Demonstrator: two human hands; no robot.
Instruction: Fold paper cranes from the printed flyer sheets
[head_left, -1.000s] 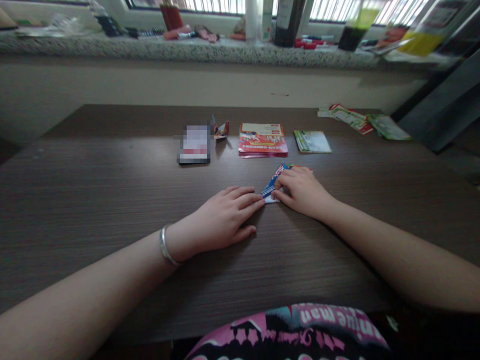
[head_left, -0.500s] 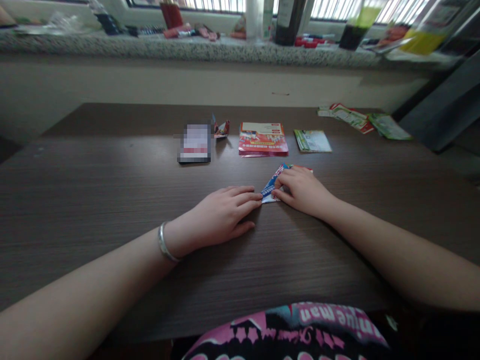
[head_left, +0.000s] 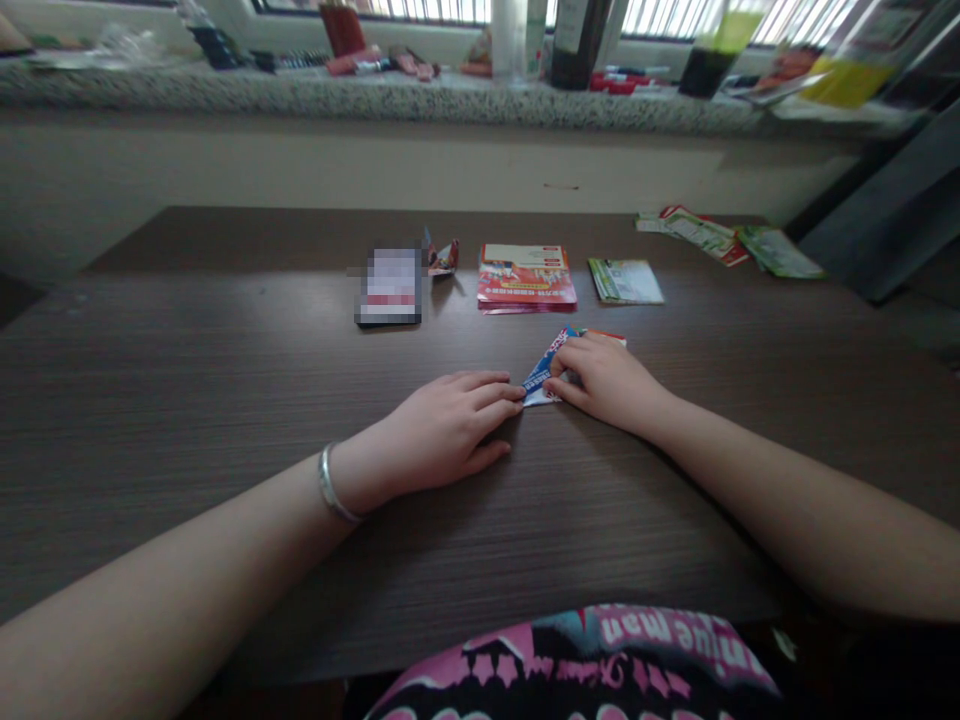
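Observation:
A small folded piece of printed paper (head_left: pixel 541 374), blue, white and red, lies flat on the dark wooden table (head_left: pixel 225 400). My right hand (head_left: pixel 607 385) rests on top of it, fingers curled and pressing it down. My left hand (head_left: pixel 442 432) lies flat beside it, fingers stretched out, fingertips touching the paper's left corner. A silver bangle (head_left: pixel 330 486) circles my left wrist. Most of the paper is hidden under my right hand.
Farther back lie a dark phone-like slab (head_left: pixel 388 287), a small folded paper figure (head_left: pixel 442 258), a red leaflet stack (head_left: pixel 525 278), a green leaflet (head_left: pixel 624 281) and more leaflets (head_left: pixel 705 236) at the far right. A cluttered stone sill (head_left: pixel 375 95) runs behind.

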